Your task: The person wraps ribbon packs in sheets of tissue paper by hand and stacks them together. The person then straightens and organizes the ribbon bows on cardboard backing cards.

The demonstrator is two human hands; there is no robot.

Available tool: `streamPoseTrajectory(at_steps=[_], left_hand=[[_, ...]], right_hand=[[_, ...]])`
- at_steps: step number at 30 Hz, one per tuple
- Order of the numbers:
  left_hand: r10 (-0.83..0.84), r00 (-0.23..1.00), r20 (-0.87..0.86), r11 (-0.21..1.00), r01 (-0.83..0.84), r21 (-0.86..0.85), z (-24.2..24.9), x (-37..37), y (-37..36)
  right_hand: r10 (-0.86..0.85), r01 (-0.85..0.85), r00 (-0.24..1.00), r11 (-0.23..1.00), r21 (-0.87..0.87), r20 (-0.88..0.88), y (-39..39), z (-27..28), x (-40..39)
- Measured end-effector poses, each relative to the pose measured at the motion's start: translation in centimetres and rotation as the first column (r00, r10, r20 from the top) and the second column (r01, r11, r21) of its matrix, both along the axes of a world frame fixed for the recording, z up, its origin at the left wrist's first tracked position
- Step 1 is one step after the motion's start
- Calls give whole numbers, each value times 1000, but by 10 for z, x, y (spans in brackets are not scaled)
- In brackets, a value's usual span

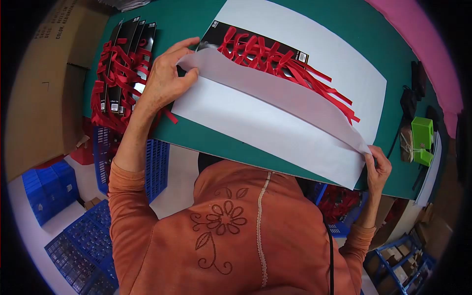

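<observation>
- While the left hand (pixel 167 71) bends around the left end of a thin white, slightly translucent sheet (pixel 275 118), its index finger reaches past the edge; thumb and fingers appear to have that end, how firmly is hidden.
- Right hand (pixel 378 167), right of centre: thumb and fingertips closed in a pinch on the sheet's far corner.
- Sheet: mid-frame, its upper edge bowed up and folded back over part of a black printed card with red ribbon bows (pixel 255 51), which lies on a large white board (pixel 344 59) on the green table (pixel 182 17).
- Risks, as I judge: uneven pulling could skew or crease the sheet; loose ribbon tails could snag beneath it; a slack pinch could drop a corner.
</observation>
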State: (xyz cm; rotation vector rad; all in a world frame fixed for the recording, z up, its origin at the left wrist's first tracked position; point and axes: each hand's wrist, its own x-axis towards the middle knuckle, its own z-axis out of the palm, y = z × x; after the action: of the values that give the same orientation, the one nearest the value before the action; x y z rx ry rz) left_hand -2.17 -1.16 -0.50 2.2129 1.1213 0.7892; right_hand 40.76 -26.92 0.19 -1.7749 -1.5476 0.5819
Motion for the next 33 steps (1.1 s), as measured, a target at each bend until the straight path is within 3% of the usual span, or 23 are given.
streamPoseTrajectory(at_steps=[1, 6, 12, 16, 22, 26, 33], left_hand=[[17, 1000, 17, 997, -15, -78, 0, 1, 1], [-38, 999, 21, 992, 40, -120, -3, 1, -1], [-26, 999, -42, 998, 24, -52, -4, 1, 1], [141, 972, 189, 966, -93, -239, -3, 0, 1], [275, 960, 51, 922, -249, -295, -3, 11, 5], [367, 930, 24, 930, -366, -23, -6, 29, 4], [386, 901, -199, 916, -349, 197, -11, 37, 7]], right_hand=[[-2, 2, 1000, 1000, -1, -4, 0, 0, 0], [20, -21, 1000, 999, 25, 22, -3, -3, 1], [5, -7, 999, 998, 57, 37, -1, -3, -3], [-290, 275, 954, 947, -168, -75, -4, 4, 3], [-375, 349, 924, 909, -230, -78, 19, 11, 1], [-400, 357, 908, 894, -271, -124, 29, 11, 1], [-419, 380, 900, 889, -256, -120, 32, 4, -3]])
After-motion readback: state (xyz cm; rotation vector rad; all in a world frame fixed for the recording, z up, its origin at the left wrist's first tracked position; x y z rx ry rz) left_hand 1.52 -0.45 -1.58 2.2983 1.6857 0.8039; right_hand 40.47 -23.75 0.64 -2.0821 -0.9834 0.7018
